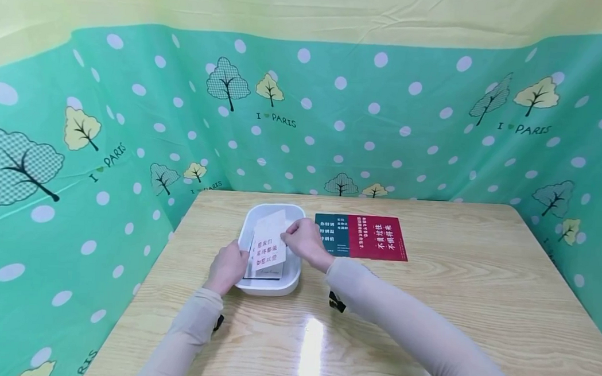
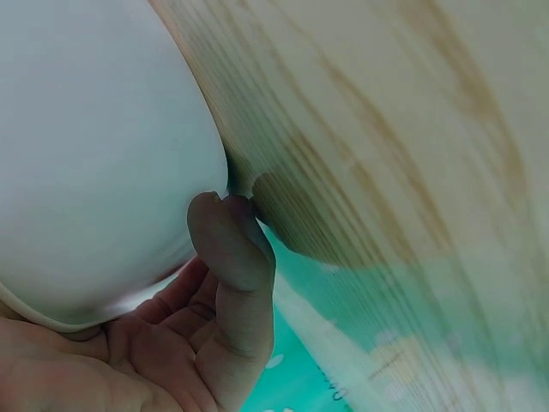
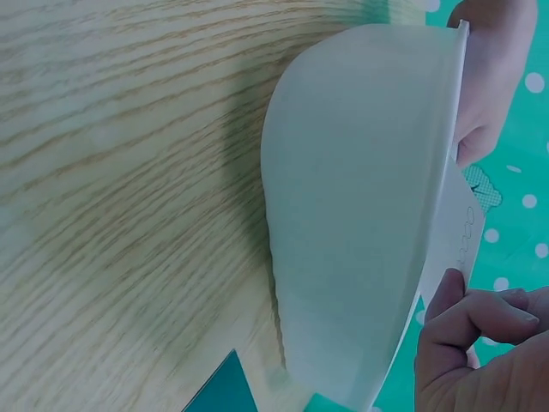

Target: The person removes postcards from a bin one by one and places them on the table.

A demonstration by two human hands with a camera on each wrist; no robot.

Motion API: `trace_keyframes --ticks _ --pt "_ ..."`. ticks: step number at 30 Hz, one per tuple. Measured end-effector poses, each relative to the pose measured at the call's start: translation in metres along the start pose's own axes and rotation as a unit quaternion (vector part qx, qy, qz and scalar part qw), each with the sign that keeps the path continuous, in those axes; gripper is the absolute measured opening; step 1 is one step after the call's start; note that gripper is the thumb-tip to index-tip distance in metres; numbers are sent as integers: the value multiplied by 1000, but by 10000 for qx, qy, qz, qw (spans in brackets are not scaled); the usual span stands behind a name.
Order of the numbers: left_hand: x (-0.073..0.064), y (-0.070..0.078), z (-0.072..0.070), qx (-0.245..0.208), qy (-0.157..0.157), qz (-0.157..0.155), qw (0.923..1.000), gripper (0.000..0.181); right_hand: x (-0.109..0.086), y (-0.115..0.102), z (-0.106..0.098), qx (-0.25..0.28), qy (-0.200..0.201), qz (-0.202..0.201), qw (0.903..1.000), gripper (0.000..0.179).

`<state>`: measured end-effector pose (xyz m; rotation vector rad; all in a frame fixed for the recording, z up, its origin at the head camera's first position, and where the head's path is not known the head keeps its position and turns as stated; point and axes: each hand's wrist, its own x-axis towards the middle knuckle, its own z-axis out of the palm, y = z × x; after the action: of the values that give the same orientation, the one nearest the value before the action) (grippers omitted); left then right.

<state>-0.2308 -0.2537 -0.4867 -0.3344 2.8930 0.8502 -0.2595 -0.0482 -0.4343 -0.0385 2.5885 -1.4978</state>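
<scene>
A white plastic basin [image 1: 269, 291] stands on the table, left of its middle. My left hand [image 1: 227, 267] grips its left side; in the left wrist view the fingers curl up against the basin wall [image 2: 103, 154]. Between thumb and fingers my right hand [image 1: 305, 240] pinches the upper right edge of a white card [image 1: 269, 232] with red writing. That card is tilted over the inside of the basin. Under it lies another pale card [image 1: 271, 274] with a dark lower edge. In the right wrist view, the held card [image 3: 459, 223] shows beyond the basin rim.
Right of the basin, a teal card [image 1: 331, 244] and a red card [image 1: 378, 239] with white writing lie side by side on the wooden table [image 1: 455, 289]. A green dotted curtain [image 1: 418, 137] hangs behind and along both sides.
</scene>
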Motion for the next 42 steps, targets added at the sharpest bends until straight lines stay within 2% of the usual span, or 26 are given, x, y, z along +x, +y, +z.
trace_keyframes --ticks 5,18,29,34,42 --pt "-1 1 -1 4 -4 -5 10000 41 2 3 -4 -11 106 17 9999 8" --pt "-1 -3 1 -99 -36 -31 9999 39 -2 10 -13 133 76 106 9998 7" --pt "0 -3 2 -61 -38 -17 10000 42 0 15 -27 356 171 428 9983 6" --pt "-1 -2 2 -116 30 -6 9999 37 -1 18 -32 379 224 361 9984 8" --pt "0 -1 2 -21 60 58 10000 39 -2 24 -43 330 325 276 9985 11"
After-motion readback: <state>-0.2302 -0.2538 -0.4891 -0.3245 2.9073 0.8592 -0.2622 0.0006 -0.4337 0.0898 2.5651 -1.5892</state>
